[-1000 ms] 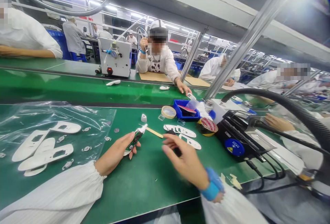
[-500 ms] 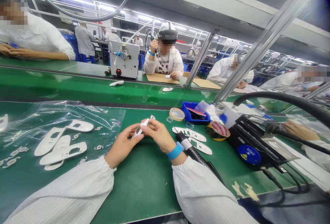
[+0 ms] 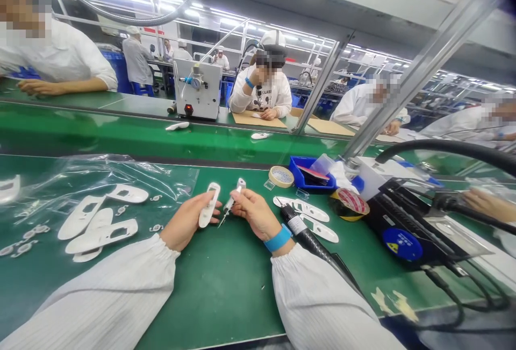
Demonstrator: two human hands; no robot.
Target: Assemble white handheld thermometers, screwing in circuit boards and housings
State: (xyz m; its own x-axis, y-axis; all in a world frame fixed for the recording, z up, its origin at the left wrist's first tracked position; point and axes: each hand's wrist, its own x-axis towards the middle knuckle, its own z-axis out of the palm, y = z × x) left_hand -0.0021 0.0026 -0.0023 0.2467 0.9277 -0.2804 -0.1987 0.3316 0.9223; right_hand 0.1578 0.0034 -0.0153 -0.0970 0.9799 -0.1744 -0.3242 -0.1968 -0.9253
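My left hand [image 3: 186, 221] is closed round a white oblong plastic shell [image 3: 209, 206] with an opening near its upper end, held tilted above the green table. Just right of it, my right hand [image 3: 255, 211] grips a slim white tool [image 3: 234, 198] with a hole in its upper end and a thin, pointed metal tip aimed down and left; its exact kind is unclear. Shell and tool are apart. Left of my hands, several similar white shells [image 3: 101, 237] and small white parts [image 3: 156, 228] lie on clear plastic sheeting [image 3: 169, 178].
Beside my right wrist lie more white shells [image 3: 320, 229] and a black cylindrical handle [image 3: 302, 231]. Behind them stand a tape roll [image 3: 281, 176], a blue bin [image 3: 300, 180] and striped tape [image 3: 349, 204]. A black machine [image 3: 399, 231] with cables is at right. Co-workers sit across the green strip [image 3: 226, 143].
My hands have moved apart. The shell has turned upright in my left hand, and the slim white tool, mostly hidden before, now shows separately in my right hand.
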